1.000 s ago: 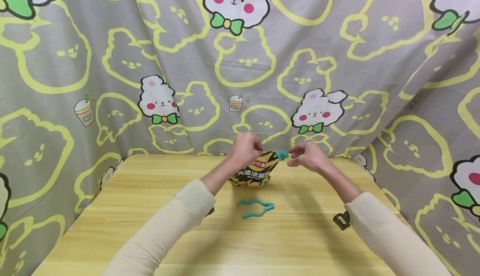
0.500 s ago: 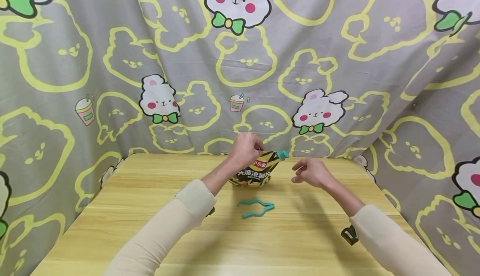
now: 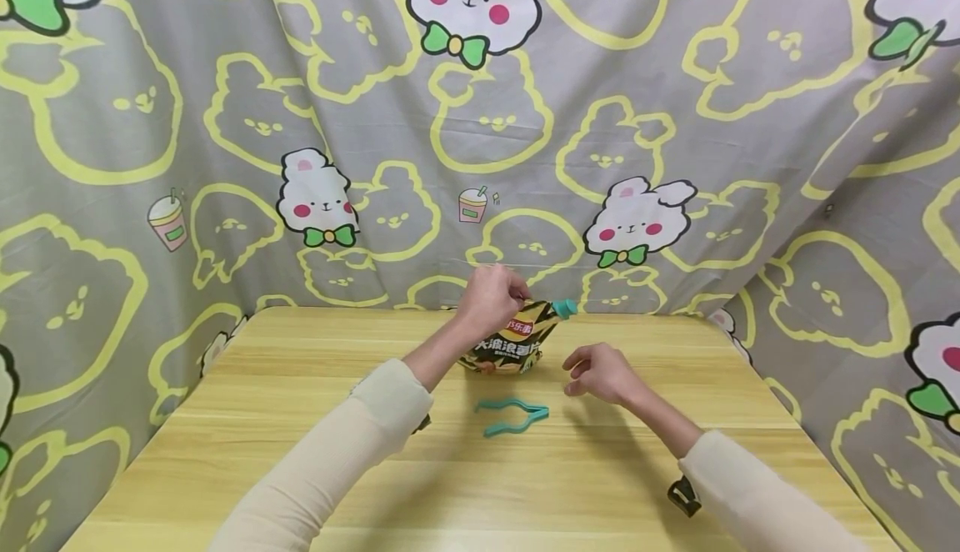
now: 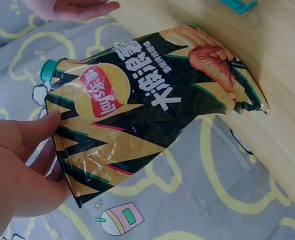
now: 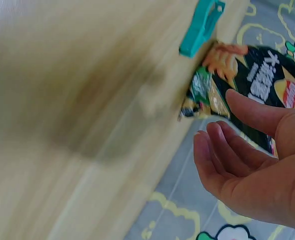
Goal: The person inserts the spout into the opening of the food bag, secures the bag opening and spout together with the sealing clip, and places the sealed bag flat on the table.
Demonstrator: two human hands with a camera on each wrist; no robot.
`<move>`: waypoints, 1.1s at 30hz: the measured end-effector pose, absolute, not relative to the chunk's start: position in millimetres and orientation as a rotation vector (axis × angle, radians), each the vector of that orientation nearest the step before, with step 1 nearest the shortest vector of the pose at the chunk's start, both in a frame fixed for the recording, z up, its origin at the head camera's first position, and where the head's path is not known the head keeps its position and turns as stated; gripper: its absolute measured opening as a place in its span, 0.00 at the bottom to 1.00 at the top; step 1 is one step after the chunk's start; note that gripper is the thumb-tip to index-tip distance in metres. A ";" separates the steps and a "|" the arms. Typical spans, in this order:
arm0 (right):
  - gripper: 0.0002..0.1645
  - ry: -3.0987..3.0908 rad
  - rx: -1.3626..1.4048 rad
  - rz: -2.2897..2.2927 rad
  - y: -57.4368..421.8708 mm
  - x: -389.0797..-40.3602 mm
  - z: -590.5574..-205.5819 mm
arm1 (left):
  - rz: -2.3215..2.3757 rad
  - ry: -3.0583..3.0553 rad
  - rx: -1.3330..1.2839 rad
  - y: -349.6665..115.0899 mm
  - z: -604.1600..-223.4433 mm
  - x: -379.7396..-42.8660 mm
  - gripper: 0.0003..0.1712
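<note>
A black and gold bag of potato chips [image 3: 510,343] stands on the table, its top edge pinched between the thumb and fingers of my left hand [image 3: 491,295]. In the left wrist view the thumb [image 4: 51,121] lies on the bag's printed front. A teal clip [image 3: 566,308] sits at the bag's upper right corner. My right hand [image 3: 603,375] hovers over the table to the right of the bag, fingers loosely bent and holding nothing. Between the bag and the front of the table lies a second teal clip [image 3: 517,416], its two arms spread in a V.
The wood-grain table [image 3: 322,485] reaches back to a grey curtain [image 3: 495,135] with yellow outlines and white cartoon animals. Curtain also hangs along both sides. A dark buckle [image 3: 683,497] shows under the right sleeve [image 3: 757,494].
My right hand has come away from the clip at the bag's corner and moved down toward the front. The left hand and the bag have stayed in place.
</note>
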State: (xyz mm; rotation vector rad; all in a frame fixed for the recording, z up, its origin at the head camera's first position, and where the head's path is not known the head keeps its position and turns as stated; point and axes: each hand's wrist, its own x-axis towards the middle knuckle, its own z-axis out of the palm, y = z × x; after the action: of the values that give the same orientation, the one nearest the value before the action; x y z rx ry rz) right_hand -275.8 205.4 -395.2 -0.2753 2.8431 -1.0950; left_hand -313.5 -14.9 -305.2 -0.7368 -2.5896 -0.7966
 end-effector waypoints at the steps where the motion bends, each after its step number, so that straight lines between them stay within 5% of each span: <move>1: 0.21 2.845 -0.280 -1.097 202.7 -275.1 -397.9 | -0.796 -2.592 -0.733 -15.0 -305.2 -313.5 0.09; 33: 0.17 2.708 -0.428 -1.274 155.2 -260.8 -442.1 | -0.784 -2.605 -0.719 -13.3 -304.6 -315.3 0.16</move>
State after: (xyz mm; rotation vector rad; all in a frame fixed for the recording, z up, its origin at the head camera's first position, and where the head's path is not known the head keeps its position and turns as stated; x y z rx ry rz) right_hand -260.8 155.2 -442.1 -0.4280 2.7080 -1.2741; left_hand -315.3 -13.3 -304.6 -0.7190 -2.6045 -0.7844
